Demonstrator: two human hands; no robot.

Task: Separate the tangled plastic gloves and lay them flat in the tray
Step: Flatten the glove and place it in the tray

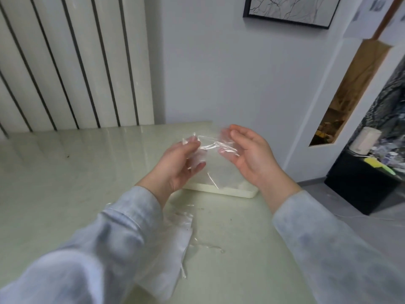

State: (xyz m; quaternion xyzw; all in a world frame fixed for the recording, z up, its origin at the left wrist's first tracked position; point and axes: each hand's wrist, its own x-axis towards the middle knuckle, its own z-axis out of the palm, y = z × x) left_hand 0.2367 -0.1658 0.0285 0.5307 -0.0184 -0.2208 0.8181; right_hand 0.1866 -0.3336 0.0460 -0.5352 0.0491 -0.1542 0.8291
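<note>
A clear plastic glove (211,148) is stretched in the air between my two hands, above the white tray (236,191). My left hand (178,165) grips its left side with curled fingers. My right hand (247,154) pinches its right side between thumb and fingers. The glove hangs down toward the tray, whose inside is mostly hidden behind my hands and the film. More tangled clear gloves (175,235) lie on the table close to me, partly under my left sleeve.
The pale green table (65,172) reaches the ribbed wall panel at the back; its right edge runs just past the tray. A black cabinet (361,183) with clutter stands on the floor at the right.
</note>
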